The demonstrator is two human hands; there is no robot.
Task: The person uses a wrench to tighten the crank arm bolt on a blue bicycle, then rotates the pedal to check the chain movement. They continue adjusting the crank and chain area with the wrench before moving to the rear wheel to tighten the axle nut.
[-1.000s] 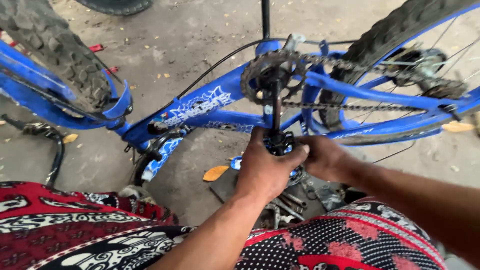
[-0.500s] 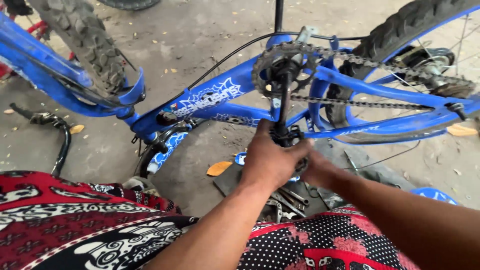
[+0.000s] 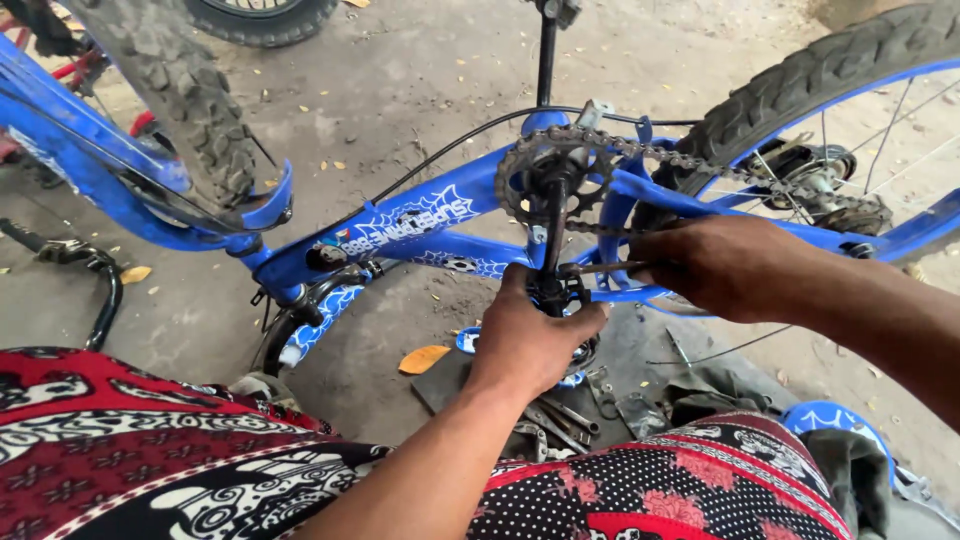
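An upside-down blue bicycle frame point(image 3: 420, 220) fills the view. Its chainring point(image 3: 545, 180) carries a rusty chain point(image 3: 720, 165), and a black crank arm point(image 3: 553, 235) hangs down from it. My left hand point(image 3: 530, 335) wraps around the pedal end point(image 3: 553, 292) of the crank. My right hand point(image 3: 715, 265) sits to the right by the chainstay and pinches a thin metal tool point(image 3: 600, 268) that points toward the pedal end.
A knobby front tyre point(image 3: 170, 100) is at the left and the rear wheel point(image 3: 830, 80) at the right. Several wrenches point(image 3: 550, 420) lie on a dark mat on the concrete ground. My patterned red and black clothing point(image 3: 200, 450) fills the bottom.
My right hand has come up from beneath the left and moved right, now holding the thin tool at the crank end. The left hand stays on the pedal end.
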